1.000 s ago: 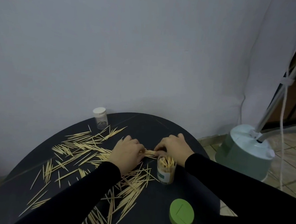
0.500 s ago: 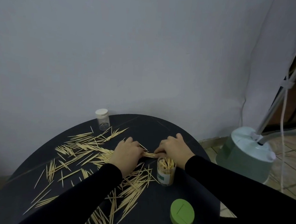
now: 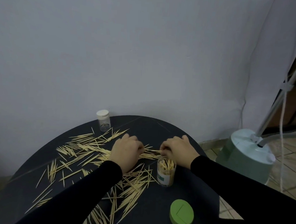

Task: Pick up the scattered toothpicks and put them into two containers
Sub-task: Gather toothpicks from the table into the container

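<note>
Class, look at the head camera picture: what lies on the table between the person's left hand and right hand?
In the head view, a small bundle of toothpicks bridges the gap between the left hand and right hand, over the dark table.

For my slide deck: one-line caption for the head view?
Both hands gather toothpicks on a dark table beside an open container.

Long black sleeves (image 3: 80,190) to both wrists, hands bare

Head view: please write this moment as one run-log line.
left hand: pinches toothpicks | right hand: pinches same | jar: part full | vial: capped
</note>
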